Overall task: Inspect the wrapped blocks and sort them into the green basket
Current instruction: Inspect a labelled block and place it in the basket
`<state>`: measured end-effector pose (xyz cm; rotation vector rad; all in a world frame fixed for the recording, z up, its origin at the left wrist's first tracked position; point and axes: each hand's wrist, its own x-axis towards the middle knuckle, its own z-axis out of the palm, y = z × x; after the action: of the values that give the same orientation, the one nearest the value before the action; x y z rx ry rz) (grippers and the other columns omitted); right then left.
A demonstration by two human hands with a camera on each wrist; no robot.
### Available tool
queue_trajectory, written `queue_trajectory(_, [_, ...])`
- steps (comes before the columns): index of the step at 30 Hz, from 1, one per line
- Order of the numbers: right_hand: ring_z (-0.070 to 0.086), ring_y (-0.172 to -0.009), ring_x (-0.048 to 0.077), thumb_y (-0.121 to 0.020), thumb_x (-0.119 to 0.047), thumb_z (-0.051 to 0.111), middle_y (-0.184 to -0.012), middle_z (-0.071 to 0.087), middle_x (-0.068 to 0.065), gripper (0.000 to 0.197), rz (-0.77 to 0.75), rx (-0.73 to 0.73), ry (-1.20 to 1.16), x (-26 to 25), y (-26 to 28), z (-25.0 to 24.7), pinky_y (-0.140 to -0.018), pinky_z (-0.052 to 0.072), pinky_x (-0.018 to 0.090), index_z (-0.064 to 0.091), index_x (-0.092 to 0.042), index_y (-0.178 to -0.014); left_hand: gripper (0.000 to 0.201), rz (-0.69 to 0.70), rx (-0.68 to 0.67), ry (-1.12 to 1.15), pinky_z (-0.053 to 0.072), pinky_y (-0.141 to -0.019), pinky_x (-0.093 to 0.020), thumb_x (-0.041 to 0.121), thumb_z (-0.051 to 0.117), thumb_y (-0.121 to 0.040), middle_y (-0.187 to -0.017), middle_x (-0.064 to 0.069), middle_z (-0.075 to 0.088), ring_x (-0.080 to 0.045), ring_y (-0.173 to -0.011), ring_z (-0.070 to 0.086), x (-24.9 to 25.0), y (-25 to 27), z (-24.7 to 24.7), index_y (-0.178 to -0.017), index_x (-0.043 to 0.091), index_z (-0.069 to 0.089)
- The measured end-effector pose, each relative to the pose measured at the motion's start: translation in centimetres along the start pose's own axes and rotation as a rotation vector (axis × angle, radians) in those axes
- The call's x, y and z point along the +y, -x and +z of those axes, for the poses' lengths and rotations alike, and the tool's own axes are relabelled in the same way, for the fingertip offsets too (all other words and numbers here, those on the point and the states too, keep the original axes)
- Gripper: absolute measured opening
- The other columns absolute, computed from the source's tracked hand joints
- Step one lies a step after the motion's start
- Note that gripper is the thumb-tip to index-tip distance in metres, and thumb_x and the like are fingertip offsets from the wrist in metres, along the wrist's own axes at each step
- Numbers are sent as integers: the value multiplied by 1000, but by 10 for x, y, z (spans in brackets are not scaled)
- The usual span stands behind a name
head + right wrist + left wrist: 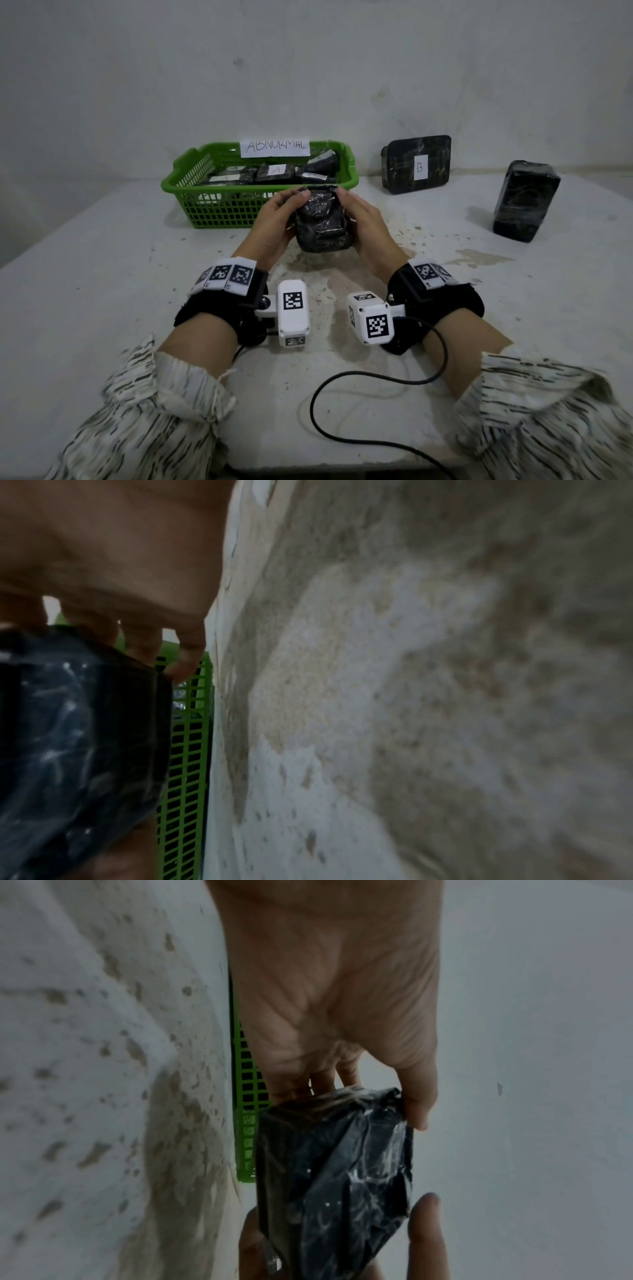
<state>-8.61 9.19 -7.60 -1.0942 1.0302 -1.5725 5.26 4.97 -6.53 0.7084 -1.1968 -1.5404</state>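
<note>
Stained white tabletop; both hands clasp crinkled black plastic-wrapped block by its sides, green mesh basket just beyond; wrap looks slick, block probably firm.

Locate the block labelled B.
In the head view, the B block stands against the wall at back right, between the green basket and another block.

Stained white table, bare grey wall
</note>
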Motion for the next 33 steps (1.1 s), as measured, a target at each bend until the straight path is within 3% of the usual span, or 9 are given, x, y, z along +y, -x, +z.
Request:
queue_trajectory(3, [65,-103,28,-94,-20,57,-114,66,16,30,-19,62,8,2,-1,2,-91,54,37,58,-4,-119,13,0,-21,-41,52,-76,-23,16,55,-92,-100,-2,64,-14,-93,60,-1,1,-1,-104,14,59])
queue_trajectory(7, [67,-83,13,-91,-12,60,-98,67,6,28,-47,104,17,4,-2,2,-75,57,23,54,-3,-118,37,-13,-31,-94,52,-83,-29,12,58,-90,-113,-6,62,-17,-100,60,0,2,2,-127,11,54])
queue_trajectory(11, [67,-81,10,-90,-10,62,-97,66,5,35,-26,73,22,4,-1,4,-67,56,18,50,-5,-122,47,14,20,-92,52,-92,-32,3,60,-88,-120,-13,60,-24,-109,60,0,1,2,-133,10,50])
queue_trajectory(16, [67,-86,21,-88,-8,64,-110,65,19,43,-38,128,22,4,-4,4,-77,58,30,46,-1,-127,55,-22,-31,-122,55,-79,-24,9,61,-88,-126,-6,58,-19,-110,59,0,3,0,-139,16,44])
queue_trajectory(21, [65,-102,31,-84,-7,68,-118,63,20,54,12,53,0,5,-5,1,-89,55,42,43,-8,-133,57,28,-7,-108,54,-89,-30,1,59,-88,-132,-11,56,-21,-115,58,0,1,-1,-142,11,41])
queue_trajectory(24, [63,-109,33,-81,0,69,-114,65,16,64,18,23,39,7,-5,0,-94,52,44,40,-11,-137,55,24,-11,-78,57,-76,-22,2,57,-89,-134,-11,55,-13,-102,61,0,1,-3,-142,9,41])
queue_trajectory(29, [62,-110,36,-82,2,68,-119,63,22,64,10,55,14,6,-8,-4,-99,47,51,40,-6,-139,62,-10,-110,-39,55,-82,-24,-10,51,-87,-127,-12,57,-18,-107,59,-2,1,-4,-144,10,36])
queue_trajectory(33, [61,-113,31,-77,2,72,-122,63,19,79,32,-36,-33,6,-5,-3,-100,48,45,33,-11,-145,60,18,-64,-6,58,-77,-24,-10,51,-88,-118,-11,60,-17,-100,62,-1,0,-5,-143,10,37])
